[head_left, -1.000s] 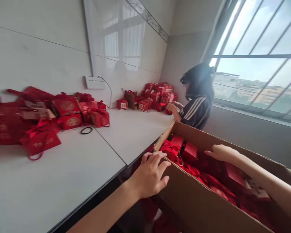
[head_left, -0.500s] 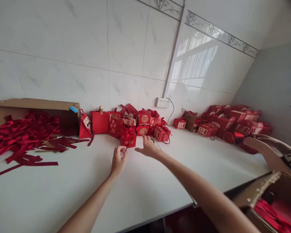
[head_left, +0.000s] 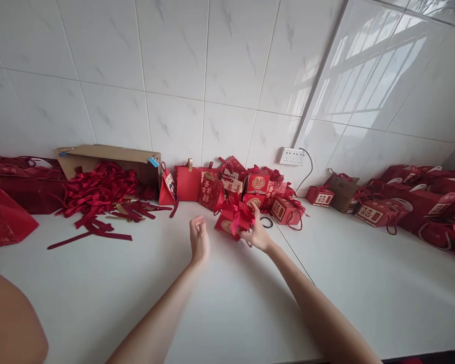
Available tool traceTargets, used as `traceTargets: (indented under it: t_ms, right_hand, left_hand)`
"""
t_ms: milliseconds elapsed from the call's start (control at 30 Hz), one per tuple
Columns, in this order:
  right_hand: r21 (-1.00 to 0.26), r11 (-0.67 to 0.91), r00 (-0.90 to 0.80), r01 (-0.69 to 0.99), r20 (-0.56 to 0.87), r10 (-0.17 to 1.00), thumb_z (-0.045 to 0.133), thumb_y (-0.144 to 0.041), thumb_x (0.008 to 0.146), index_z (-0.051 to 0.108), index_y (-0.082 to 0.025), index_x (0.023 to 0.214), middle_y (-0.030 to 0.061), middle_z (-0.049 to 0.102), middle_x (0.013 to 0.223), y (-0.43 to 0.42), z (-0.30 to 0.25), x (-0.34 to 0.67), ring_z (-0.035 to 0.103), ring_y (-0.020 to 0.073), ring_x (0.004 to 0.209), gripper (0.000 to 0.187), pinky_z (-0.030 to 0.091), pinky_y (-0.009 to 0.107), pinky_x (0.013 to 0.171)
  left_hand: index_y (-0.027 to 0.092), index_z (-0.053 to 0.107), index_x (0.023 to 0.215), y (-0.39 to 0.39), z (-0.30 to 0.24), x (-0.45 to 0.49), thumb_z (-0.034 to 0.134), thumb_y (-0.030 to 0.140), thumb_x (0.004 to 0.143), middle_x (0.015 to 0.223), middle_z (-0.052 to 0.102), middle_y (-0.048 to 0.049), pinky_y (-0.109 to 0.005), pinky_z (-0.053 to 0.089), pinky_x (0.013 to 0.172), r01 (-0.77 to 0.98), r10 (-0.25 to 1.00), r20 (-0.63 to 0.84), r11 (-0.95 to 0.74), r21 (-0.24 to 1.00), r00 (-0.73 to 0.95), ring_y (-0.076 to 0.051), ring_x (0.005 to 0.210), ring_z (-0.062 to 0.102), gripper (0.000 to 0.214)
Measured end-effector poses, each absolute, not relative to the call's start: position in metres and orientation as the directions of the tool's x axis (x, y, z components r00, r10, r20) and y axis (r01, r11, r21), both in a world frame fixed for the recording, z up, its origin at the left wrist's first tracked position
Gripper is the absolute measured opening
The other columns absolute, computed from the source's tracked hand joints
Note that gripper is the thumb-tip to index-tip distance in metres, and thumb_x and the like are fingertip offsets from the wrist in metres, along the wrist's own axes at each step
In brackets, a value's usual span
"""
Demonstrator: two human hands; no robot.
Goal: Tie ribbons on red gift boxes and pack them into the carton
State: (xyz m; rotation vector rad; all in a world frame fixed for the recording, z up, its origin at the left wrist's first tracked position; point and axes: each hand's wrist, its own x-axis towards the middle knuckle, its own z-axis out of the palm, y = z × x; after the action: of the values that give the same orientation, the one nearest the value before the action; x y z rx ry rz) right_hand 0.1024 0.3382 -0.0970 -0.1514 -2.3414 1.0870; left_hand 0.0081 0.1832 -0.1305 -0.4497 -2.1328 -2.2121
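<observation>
Fingers [head_left: 254,207] of my right hand [head_left: 258,235] clamp one red gift box [head_left: 229,223] with a bow; it sits tilted, just left of them. My left hand [head_left: 199,238] is spread and empty, just left of the box, apart from it. Beyond the fingers I count one black ring [head_left: 266,222], one cardboard carton [head_left: 109,154] and one wall socket [head_left: 291,156].

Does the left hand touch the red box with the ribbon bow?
Apart. The head view shows bare table between the left hand and the red box.
</observation>
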Motion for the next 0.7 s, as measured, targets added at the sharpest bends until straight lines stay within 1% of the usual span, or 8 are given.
traceTargets:
  t_ms: [100, 167, 233, 300, 400, 467, 600, 700]
  right_hand:
    - [-0.858, 0.486, -0.955, -0.166, 0.263, 0.137, 0.056, -0.010, 0.061, 0.012, -0.027, 0.147, 0.0055, 0.058, 0.110, 0.353, -0.096, 0.134, 0.060, 0.0143, 0.076, 0.098, 0.053, 0.027, 0.059]
    - [-0.896, 0.419, -0.987, -0.149, 0.161, -0.008, 0.059, -0.010, 0.061, 0.021, -0.026, 0.146, 0.0022, 0.061, 0.097, 0.358, -0.099, 0.143, 0.056, 0.0119, 0.065, 0.095, 0.049, 0.023, 0.050]
    - [-0.881, 0.449, -0.988, -0.147, 0.154, -0.022, 0.062, -0.014, 0.066, 0.022, -0.025, 0.146, 0.0022, 0.063, 0.093, 0.362, -0.104, 0.145, 0.058, 0.0129, 0.066, 0.091, 0.051, 0.025, 0.053]
    - [-0.827, 0.533, -0.969, -0.179, 0.243, 0.051, 0.061, -0.019, 0.071, 0.020, -0.023, 0.146, 0.0073, 0.061, 0.106, 0.364, -0.106, 0.146, 0.062, 0.0185, 0.086, 0.086, 0.056, 0.034, 0.071]
    - [-0.609, 0.753, -0.878, -0.248, 0.470, 0.091, 0.054, -0.019, 0.072, 0.023, -0.018, 0.144, 0.0180, 0.043, 0.135, 0.361, -0.101, 0.149, 0.045, 0.0287, 0.125, 0.079, 0.044, 0.050, 0.098]
    - [-0.389, 0.857, -0.768, -0.339, 0.640, -0.014, 0.053, -0.021, 0.072, 0.033, -0.015, 0.138, 0.0205, 0.037, 0.139, 0.351, -0.094, 0.153, 0.035, 0.0315, 0.133, 0.069, 0.037, 0.055, 0.104]
    - [-0.001, 0.875, -0.573, -0.485, 0.756, -0.317, 0.057, -0.033, 0.082, 0.048, -0.016, 0.123, 0.0167, 0.057, 0.118, 0.316, -0.089, 0.153, 0.053, 0.0282, 0.116, 0.045, 0.037, 0.055, 0.105]
    - [0.087, 0.856, -0.521, -0.509, 0.761, -0.388, 0.053, -0.022, 0.089, 0.054, -0.016, 0.110, 0.0112, 0.066, 0.101, 0.295, -0.095, 0.150, 0.062, 0.0215, 0.099, 0.022, 0.047, 0.045, 0.096]
  left_hand:
    - [0.023, 0.046, 0.112, 0.183, -0.123, 0.015, 0.029, 0.046, 0.090, 0.123, 0.055, -0.0098, -0.036, 0.046, 0.088, 0.227, 0.310, 0.242, -0.084, 0.970, -0.919, -0.022, 0.115, 0.054, 0.036]
    - [0.021, 0.049, 0.110, 0.185, -0.119, 0.025, 0.035, 0.052, 0.087, 0.119, 0.059, -0.0097, -0.035, 0.047, 0.088, 0.232, 0.430, 0.253, -0.101, 0.967, -0.867, -0.023, 0.112, 0.057, 0.041]
    - [0.019, 0.050, 0.107, 0.188, -0.118, 0.035, 0.048, 0.054, 0.080, 0.112, 0.063, -0.0088, -0.035, 0.048, 0.087, 0.229, 0.527, 0.251, -0.107, 0.967, -0.812, -0.023, 0.105, 0.060, 0.044]
    - [0.019, 0.049, 0.107, 0.189, -0.117, 0.041, 0.057, 0.052, 0.075, 0.108, 0.064, -0.0077, -0.035, 0.048, 0.088, 0.224, 0.573, 0.242, -0.103, 0.969, -0.783, -0.023, 0.102, 0.061, 0.047]
    - [0.019, 0.047, 0.107, 0.189, -0.117, 0.043, 0.058, 0.050, 0.076, 0.107, 0.063, -0.0071, -0.036, 0.046, 0.090, 0.216, 0.583, 0.229, -0.092, 0.972, -0.780, -0.023, 0.104, 0.060, 0.045]
    - [0.018, 0.047, 0.105, 0.187, -0.115, 0.043, 0.057, 0.049, 0.076, 0.106, 0.062, -0.0068, -0.036, 0.047, 0.089, 0.209, 0.588, 0.220, -0.087, 0.974, -0.779, -0.023, 0.103, 0.059, 0.043]
    - [0.018, 0.048, 0.100, 0.182, -0.109, 0.040, 0.053, 0.044, 0.076, 0.100, 0.061, -0.0046, -0.035, 0.046, 0.087, 0.236, 0.640, 0.242, -0.097, 0.967, -0.729, -0.021, 0.098, 0.058, 0.036]
    - [0.018, 0.048, 0.085, 0.177, -0.104, 0.035, 0.047, 0.036, 0.074, 0.083, 0.057, 0.0000, -0.032, 0.045, 0.081, 0.259, 0.706, 0.258, -0.108, 0.960, -0.660, -0.018, 0.083, 0.056, 0.021]
